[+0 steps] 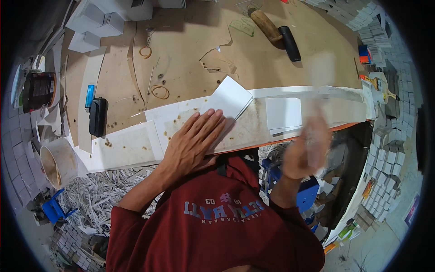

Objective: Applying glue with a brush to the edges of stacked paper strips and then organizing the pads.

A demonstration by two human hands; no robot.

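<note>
My left hand lies flat on a small stack of white paper sheets, its fingers stretched out over the lower end. The stack sits at a slant near the front edge of the worktable. To the right, my right hand is raised at the table edge and smeared by motion. A pale blur stretches above it; whether it is a sheet that the hand holds cannot be made out. Just left of that hand lies a second white stack, squared to the edge.
A wooden-handled tool with a black end lies at the back. At left are a black case, a blue lighter, a white bucket and rubber bands. White boxes stand back left. Paper shreds cover the floor.
</note>
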